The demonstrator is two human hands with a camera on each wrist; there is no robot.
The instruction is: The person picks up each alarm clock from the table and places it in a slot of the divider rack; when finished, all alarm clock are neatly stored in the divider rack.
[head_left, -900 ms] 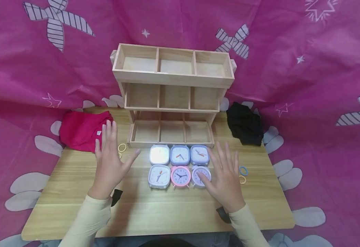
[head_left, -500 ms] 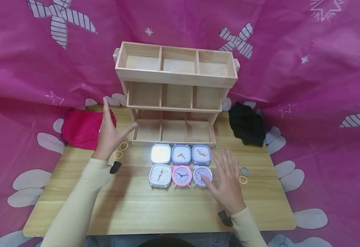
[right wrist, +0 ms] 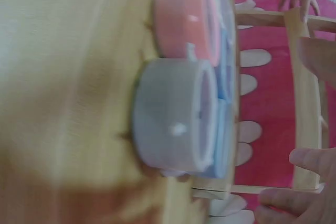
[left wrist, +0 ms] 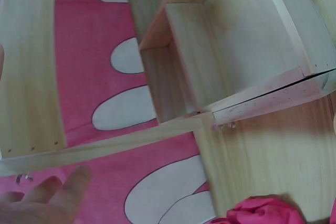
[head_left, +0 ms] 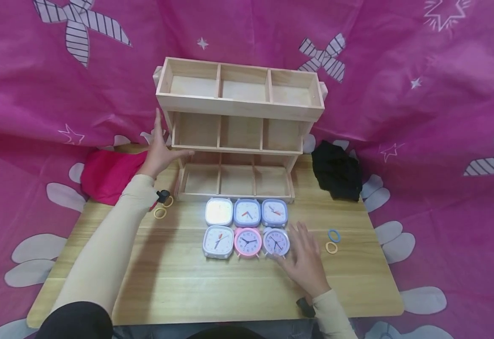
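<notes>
A three-tier wooden shelf (head_left: 240, 108) with divided compartments stands at the back of the table. My left hand (head_left: 161, 154) is at its left side, fingers spread, thumb pointing across the gap beneath the middle tier. In the left wrist view, the fingers (left wrist: 73, 187) of that hand show beside the frame. Two rows of alarm clocks sit in front of the shelf, among them a pink clock (head_left: 248, 242), a lavender clock (head_left: 276, 242) and a white clock (head_left: 218, 242). My right hand (head_left: 306, 261) hovers just right of the lavender clock, its fingers loosely extended and holding nothing.
A red cloth (head_left: 109, 176) lies at the back left, a black cloth (head_left: 336, 169) at the back right. Yellow rings (head_left: 160, 213) lie by the left wrist; a blue ring (head_left: 334, 236) and a yellow ring (head_left: 331, 247) lie at right. A pink curtain (head_left: 420, 117) hangs behind.
My left hand has reached forward and slightly right, from above the table to the shelf's left side. My right hand has drifted a little lower, uncovering the lavender clock's face.
</notes>
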